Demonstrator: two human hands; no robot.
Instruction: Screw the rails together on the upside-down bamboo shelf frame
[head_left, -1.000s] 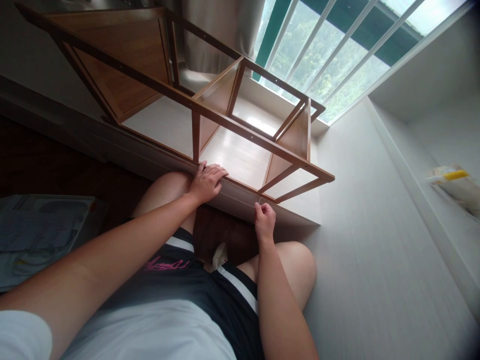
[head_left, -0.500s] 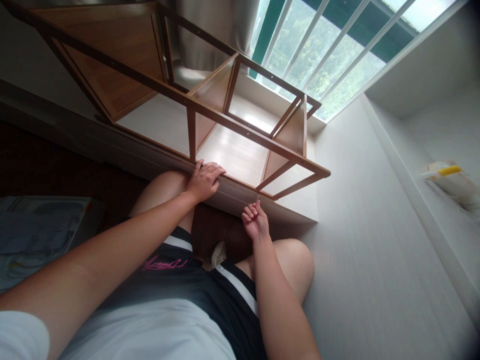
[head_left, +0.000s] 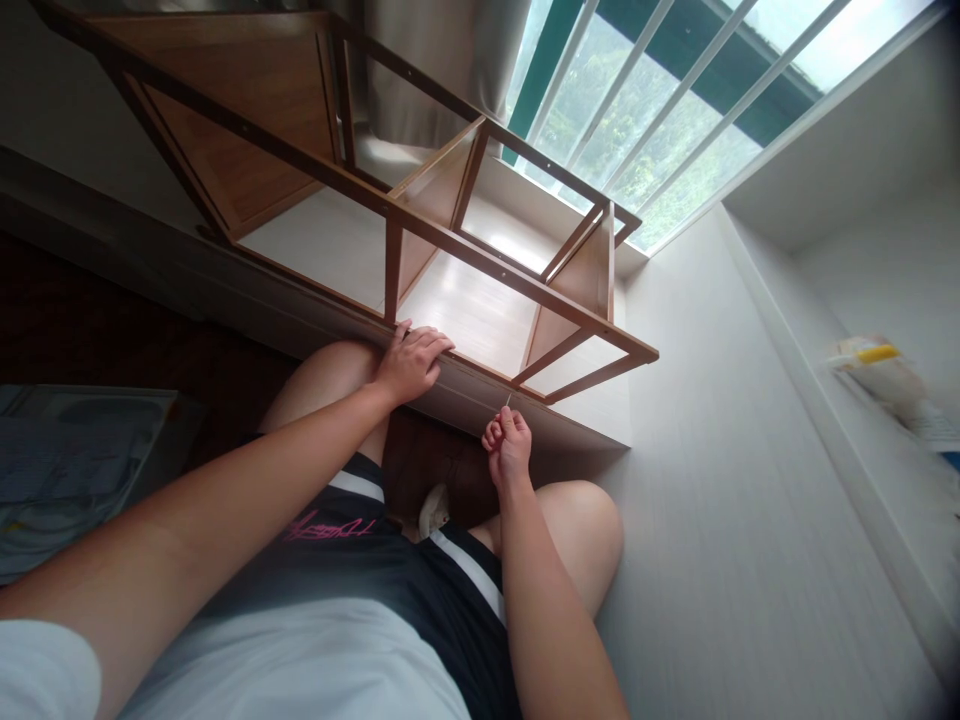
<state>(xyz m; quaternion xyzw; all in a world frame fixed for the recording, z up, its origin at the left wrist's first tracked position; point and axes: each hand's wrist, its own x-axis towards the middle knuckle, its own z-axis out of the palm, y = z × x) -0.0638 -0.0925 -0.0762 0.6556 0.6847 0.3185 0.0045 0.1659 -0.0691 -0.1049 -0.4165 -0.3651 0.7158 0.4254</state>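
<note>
A brown wooden shelf [head_left: 450, 235] lies on its side on a pale ledge, its slim rails and inner panels showing. My left hand [head_left: 411, 365] is over the near lower rail, beside an upright; its fingers bend over the rail and the thumb is hidden. Lower right, my right hand [head_left: 508, 447] is closed in a pinch around a short thin metal rod, apparently a hex key [head_left: 508, 400]. The rod points up to the same rail, near the shelf's right end. Whether its tip sits in a screw is too small to tell.
A barred window [head_left: 637, 110] is behind the shelf, with a grey curtain [head_left: 435, 70] beside it. The pale wall [head_left: 735, 480] bounds the right side. On the left stands a box with papers [head_left: 82, 450]. My knees flank the ledge front [head_left: 465, 395].
My right hand has turned at the wrist and shifted slightly left, keeping the thin rod at the rail. My left hand stays on the rail. The view sways a little.
</note>
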